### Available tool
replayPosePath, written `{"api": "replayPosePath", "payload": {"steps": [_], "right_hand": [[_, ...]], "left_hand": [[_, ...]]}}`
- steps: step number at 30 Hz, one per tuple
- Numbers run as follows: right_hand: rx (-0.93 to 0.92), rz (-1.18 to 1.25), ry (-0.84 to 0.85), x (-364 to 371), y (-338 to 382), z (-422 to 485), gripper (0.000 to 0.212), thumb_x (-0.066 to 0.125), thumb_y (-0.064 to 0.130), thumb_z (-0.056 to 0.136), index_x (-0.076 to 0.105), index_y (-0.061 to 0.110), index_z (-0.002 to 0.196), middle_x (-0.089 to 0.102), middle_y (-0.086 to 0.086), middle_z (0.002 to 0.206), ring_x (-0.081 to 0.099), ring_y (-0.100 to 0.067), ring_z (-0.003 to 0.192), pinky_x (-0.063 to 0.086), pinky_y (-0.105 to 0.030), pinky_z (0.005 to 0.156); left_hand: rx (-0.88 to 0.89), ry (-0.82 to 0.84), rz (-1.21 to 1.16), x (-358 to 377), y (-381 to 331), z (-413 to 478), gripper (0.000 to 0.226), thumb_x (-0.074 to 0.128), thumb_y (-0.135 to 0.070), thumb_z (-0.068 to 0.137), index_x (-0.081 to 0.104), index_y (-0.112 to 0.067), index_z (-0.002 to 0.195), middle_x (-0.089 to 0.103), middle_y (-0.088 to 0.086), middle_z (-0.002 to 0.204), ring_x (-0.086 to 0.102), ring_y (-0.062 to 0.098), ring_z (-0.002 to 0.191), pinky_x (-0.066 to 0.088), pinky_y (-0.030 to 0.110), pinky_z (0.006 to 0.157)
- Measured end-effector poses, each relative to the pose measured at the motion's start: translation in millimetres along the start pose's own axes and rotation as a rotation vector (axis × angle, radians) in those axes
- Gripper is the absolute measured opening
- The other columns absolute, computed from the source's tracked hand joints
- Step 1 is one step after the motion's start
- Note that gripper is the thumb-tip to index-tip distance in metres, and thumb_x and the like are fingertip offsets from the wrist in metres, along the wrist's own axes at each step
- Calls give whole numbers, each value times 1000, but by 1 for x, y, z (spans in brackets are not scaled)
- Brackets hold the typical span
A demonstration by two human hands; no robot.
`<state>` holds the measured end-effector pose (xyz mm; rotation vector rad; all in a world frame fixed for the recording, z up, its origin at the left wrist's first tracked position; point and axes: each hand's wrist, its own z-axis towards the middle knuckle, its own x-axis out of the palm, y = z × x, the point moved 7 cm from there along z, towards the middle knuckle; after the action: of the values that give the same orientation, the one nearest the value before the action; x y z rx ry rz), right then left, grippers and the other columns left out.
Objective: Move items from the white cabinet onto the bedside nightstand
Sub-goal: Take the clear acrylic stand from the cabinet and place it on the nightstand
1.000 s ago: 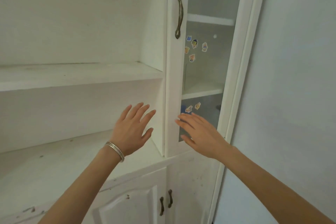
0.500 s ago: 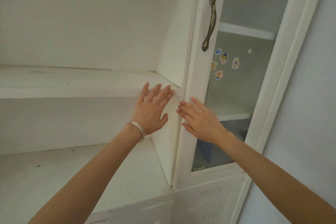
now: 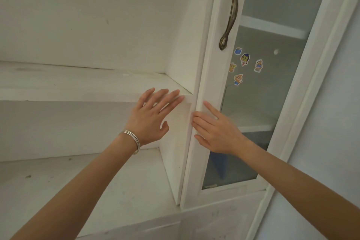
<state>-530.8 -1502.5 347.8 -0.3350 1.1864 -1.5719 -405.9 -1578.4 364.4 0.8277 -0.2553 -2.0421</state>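
At frame centre, the right hand (image 3: 218,132) lays straight fingers on the left edge of the glass door (image 3: 211,84) of the white cabinet (image 3: 97,25) (stickers (image 3: 244,59) on its pane); the left hand (image 3: 150,121), spread and empty, overlaps the shelf (image 3: 78,94) front.

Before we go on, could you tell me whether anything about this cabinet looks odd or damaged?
Nothing is broken or askew. Small cartoon stickers dot the glass door, and the lower open shelf shows dark specks and scuffs.
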Motion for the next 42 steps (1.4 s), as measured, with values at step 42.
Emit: {"api": "replayPosePath", "payload": {"steps": [42], "right_hand": [[270,-173,-49,-213,-5,-180,23,64,15,84,64,7,63,61,-6,70,62,-24,83,40,-44,101]], "left_hand": [[48,105,-356,-70,-169,9,75,81,-24,53,61,-17,124,54,17,131,46,44,122,34,64,98]]}}
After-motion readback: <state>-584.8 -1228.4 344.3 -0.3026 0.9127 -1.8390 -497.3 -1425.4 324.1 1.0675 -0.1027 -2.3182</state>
